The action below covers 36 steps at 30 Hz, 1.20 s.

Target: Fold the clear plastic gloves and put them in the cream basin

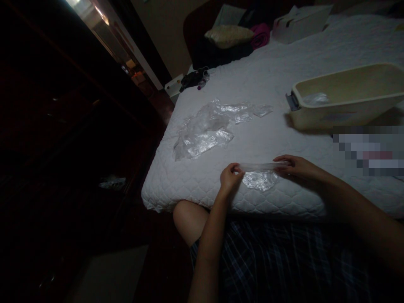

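Between my two hands a clear plastic bag (260, 180) is stretched out near the front edge of the bed, its upper part gathered into a narrow folded strip. My left hand (232, 177) pinches the strip's left end between thumb and fingers. At the other end, my right hand (292, 166) grips it with the fingers closed over it. The bag's lower part lies loose and crinkled against the quilted white cover (170, 185). Beyond my hands, several clear plastic bags (205, 130) are spread in a crumpled heap.
A cream plastic bin (334, 115) with a grey latch stands at the right, some clear plastic inside. Farther back are a white box (301, 25), a pink roll (260, 35) and a pale cushion (229, 35). Dark items (192, 79) lie at the bed's far left corner.
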{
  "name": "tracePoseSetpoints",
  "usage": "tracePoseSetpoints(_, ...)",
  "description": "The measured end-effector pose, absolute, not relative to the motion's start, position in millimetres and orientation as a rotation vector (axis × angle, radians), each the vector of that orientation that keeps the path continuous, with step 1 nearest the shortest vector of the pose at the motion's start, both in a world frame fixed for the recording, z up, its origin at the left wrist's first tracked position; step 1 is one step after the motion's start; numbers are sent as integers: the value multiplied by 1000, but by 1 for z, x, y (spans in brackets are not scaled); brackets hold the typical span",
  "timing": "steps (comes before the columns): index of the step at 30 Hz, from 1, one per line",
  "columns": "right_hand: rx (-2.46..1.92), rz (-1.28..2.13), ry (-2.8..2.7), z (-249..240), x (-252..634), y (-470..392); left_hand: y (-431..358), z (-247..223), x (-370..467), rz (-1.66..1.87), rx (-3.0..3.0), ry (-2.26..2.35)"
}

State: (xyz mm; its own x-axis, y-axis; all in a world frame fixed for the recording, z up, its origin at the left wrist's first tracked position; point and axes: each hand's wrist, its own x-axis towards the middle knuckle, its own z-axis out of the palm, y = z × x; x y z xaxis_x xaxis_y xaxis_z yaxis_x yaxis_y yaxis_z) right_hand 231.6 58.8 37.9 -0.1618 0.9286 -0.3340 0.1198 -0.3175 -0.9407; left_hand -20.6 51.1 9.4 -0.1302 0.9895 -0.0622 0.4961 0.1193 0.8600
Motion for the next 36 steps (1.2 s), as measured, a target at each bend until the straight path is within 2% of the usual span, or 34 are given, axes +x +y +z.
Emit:
tracePoseSetpoints(12,-1428,1312,-1415,29,233,56,50,7,-30,1048,1419,1397)
tracePoseSetpoints(19,-1412,1145,-1467,39,229,55,46,11,-28,1091,1695,1358)
tracePoseSetpoints(24,-1296,1039,-1754,33,244,54,37,7,-27,966,2016,1421)
tracePoseSetpoints(30,-1281,638,-1953,44,260,56,30,3,-29,851,2350,1411)
tracePoseSetpoints(36,-1192,352,-2276,58,219,44,27,4,-28,804,2402,1454)
